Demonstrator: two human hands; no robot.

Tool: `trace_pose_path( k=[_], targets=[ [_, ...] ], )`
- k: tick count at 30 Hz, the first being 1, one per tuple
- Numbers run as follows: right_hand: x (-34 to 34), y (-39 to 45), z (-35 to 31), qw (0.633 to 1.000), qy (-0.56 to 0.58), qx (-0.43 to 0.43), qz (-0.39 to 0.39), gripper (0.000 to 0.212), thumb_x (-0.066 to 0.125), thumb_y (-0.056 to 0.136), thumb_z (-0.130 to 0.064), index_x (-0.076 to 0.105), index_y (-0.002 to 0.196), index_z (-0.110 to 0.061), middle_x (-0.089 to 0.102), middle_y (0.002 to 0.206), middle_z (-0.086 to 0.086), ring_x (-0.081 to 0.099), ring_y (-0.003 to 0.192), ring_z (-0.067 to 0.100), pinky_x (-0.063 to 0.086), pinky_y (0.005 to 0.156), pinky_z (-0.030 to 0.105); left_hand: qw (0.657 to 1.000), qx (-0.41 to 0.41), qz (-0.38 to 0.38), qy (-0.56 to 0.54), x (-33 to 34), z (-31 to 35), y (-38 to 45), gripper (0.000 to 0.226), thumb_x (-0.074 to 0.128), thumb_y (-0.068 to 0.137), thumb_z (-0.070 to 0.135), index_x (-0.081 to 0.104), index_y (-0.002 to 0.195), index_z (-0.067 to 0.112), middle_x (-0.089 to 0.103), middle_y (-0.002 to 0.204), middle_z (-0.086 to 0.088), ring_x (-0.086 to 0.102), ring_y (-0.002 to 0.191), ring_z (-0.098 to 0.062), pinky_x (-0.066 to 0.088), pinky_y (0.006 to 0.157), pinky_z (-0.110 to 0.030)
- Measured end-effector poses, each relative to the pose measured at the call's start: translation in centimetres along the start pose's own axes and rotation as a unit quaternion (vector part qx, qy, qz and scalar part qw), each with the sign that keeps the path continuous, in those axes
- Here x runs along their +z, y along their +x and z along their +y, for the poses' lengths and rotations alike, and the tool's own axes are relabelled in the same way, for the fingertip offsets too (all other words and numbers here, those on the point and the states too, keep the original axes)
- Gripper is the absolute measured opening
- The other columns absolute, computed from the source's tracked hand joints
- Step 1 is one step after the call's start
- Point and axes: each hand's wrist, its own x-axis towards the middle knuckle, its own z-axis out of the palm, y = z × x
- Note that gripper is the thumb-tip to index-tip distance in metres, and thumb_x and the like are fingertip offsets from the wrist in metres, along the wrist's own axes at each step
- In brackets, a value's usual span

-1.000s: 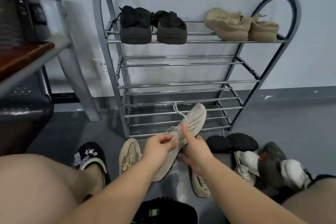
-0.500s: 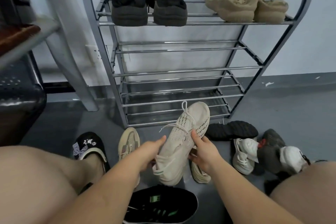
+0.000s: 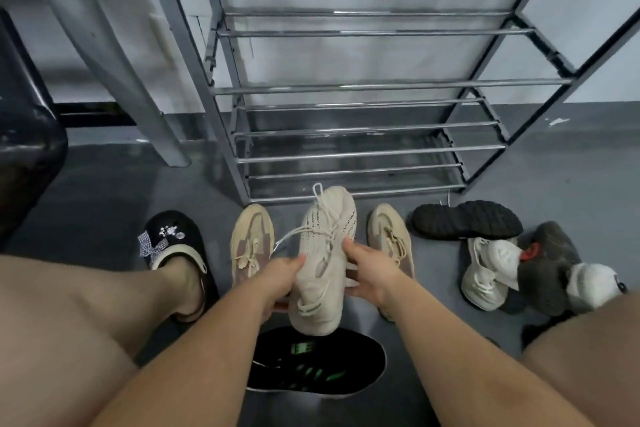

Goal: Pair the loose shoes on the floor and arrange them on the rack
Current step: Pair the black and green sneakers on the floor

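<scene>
I hold a cream knit sneaker (image 3: 325, 253) with loose laces above the floor, toe pointing at the rack. My left hand (image 3: 282, 279) grips its left side and my right hand (image 3: 367, 270) grips its right side. Two tan sneakers lie on the floor, one (image 3: 251, 239) left of the held shoe and one (image 3: 389, 236) right of it. A black sneaker with green stripes (image 3: 315, 362) lies under my forearms. The metal shoe rack (image 3: 363, 87) stands just beyond; its visible lower shelves hold nothing.
On the right lie an upturned black shoe (image 3: 465, 220), a white sneaker (image 3: 485, 274) and a dark grey shoe (image 3: 550, 267) in a heap. My left foot wears a black slipper (image 3: 171, 239). A grey furniture leg (image 3: 114, 55) slants at the left.
My view has tilted down, so the rack's top shelf has left the frame. The cream sneaker has turned upright, toe forward, and sunk lower between my hands.
</scene>
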Motion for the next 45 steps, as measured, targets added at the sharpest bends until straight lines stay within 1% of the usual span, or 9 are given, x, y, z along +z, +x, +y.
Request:
trace_pose_path(
  k=[8, 11, 16, 19, 22, 25, 28, 34, 45],
  targets=[
    [3.0, 4.4, 0.9, 0.997, -0.062, 0.053, -0.012, 0.018, 0.051, 0.097, -0.027, 0.061, 0.085, -0.017, 0.061, 0.078, 0.003, 0.057, 0.068, 0.018, 0.048, 0.062, 0.029, 0.995, -0.086, -0.006, -0.049, -2.8, -1.8, 3.1, 0.041, 0.042, 0.098, 0.041, 0.053, 0.119, 0.008, 0.062, 0.103, -0.014, 0.061, 0.088, -0.029, 0.052, 0.076, -0.037],
    [3.8, 5.5, 0.9, 0.997, -0.058, 0.049, 0.01, 0.011, 0.052, 0.097, -0.022, 0.061, 0.101, -0.016, 0.064, 0.085, 0.001, 0.059, 0.073, 0.016, 0.049, 0.063, 0.028, 0.996, -0.081, -0.002, -0.029, -3.3, -1.9, 4.2, 0.038, 0.041, 0.098, 0.042, 0.057, 0.113, 0.01, 0.063, 0.098, -0.011, 0.061, 0.077, -0.023, 0.052, 0.067, -0.031],
    [3.8, 7.1, 1.3, 0.996, -0.071, 0.04, 0.04, 0.039, 0.056, 0.095, -0.018, 0.054, 0.133, -0.01, 0.063, 0.126, 0.011, 0.061, 0.11, 0.029, 0.05, 0.096, 0.043, 0.997, -0.072, -0.011, 0.009, -2.9, -2.2, 5.6, 0.036, 0.037, 0.101, 0.032, 0.057, 0.119, 0.007, 0.058, 0.085, -0.019, 0.045, 0.056, -0.016, 0.037, 0.058, -0.025],
    [3.3, 7.4, 1.3, 0.996, -0.059, 0.047, 0.038, 0.034, 0.055, 0.095, -0.016, 0.057, 0.129, -0.01, 0.066, 0.118, 0.009, 0.063, 0.105, 0.027, 0.05, 0.095, 0.041, 0.999, -0.029, -0.02, 0.028, -2.3, -1.7, 5.6, 0.034, 0.039, 0.101, 0.027, 0.05, 0.131, 0.018, 0.059, 0.126, -0.015, 0.057, 0.081, -0.016, 0.046, 0.079, -0.03],
    [3.3, 7.4, 1.4, 0.995, -0.077, 0.059, 0.024, 0.035, 0.057, 0.094, -0.017, 0.055, 0.129, -0.012, 0.066, 0.115, 0.007, 0.061, 0.095, 0.02, 0.049, 0.084, 0.033, 0.995, 0.074, 0.014, 0.063, -2.0, -1.3, 5.9, 0.045, 0.044, 0.099, 0.021, 0.038, 0.143, 0.023, 0.048, 0.141, -0.002, 0.049, 0.125, -0.021, 0.036, 0.102, -0.028],
    [3.6, 6.8, 1.2, 0.989, -0.143, 0.036, 0.026, 0.045, 0.06, 0.091, -0.016, 0.051, 0.135, -0.01, 0.062, 0.117, 0.005, 0.061, 0.097, 0.015, 0.047, 0.081, 0.023, 0.969, 0.105, 0.085, 0.207, -2.0, -0.8, 6.2, 0.055, 0.046, 0.096, 0.034, 0.028, 0.147, 0.028, 0.039, 0.149, -0.002, 0.038, 0.136, -0.024, 0.031, 0.112, -0.039],
    [3.1, 4.6, 0.1, 0.941, -0.337, -0.035, 0.025, 0.055, 0.058, 0.093, -0.022, 0.039, 0.143, -0.009, 0.046, 0.144, 0.009, 0.046, 0.131, 0.024, 0.036, 0.103, 0.026, 0.918, 0.129, 0.114, 0.357, -1.4, -0.5, 4.9, 0.061, 0.043, 0.095, 0.041, 0.02, 0.149, 0.025, 0.022, 0.156, -0.006, 0.024, 0.143, -0.027, 0.025, 0.115, -0.045],
    [-0.7, 0.9, 0.3, 0.689, -0.709, -0.133, 0.074, 0.081, 0.053, 0.089, -0.047, 0.01, 0.153, -0.024, 0.009, 0.161, 0.006, 0.011, 0.147, 0.027, 0.016, 0.119, 0.043, 0.799, 0.212, 0.093, 0.554, 1.0, -0.3, 0.6, 0.067, 0.035, 0.097, 0.046, 0.004, 0.151, 0.023, -0.004, 0.16, -0.006, -0.001, 0.148, -0.027, 0.008, 0.12, -0.046],
    [-9.1, -7.3, 0.6, 0.627, -0.753, -0.133, 0.15, 0.089, 0.053, 0.087, -0.051, 0.002, 0.153, -0.023, -0.002, 0.161, 0.009, 0.002, 0.148, 0.028, 0.012, 0.119, 0.045, 0.669, 0.355, 0.031, 0.652, 7.0, 0.4, -6.2, 0.069, 0.029, 0.098, 0.046, -0.002, 0.152, 0.016, -0.011, 0.16, -0.007, -0.008, 0.148, -0.022, -0.005, 0.119, -0.035]
  ],
)
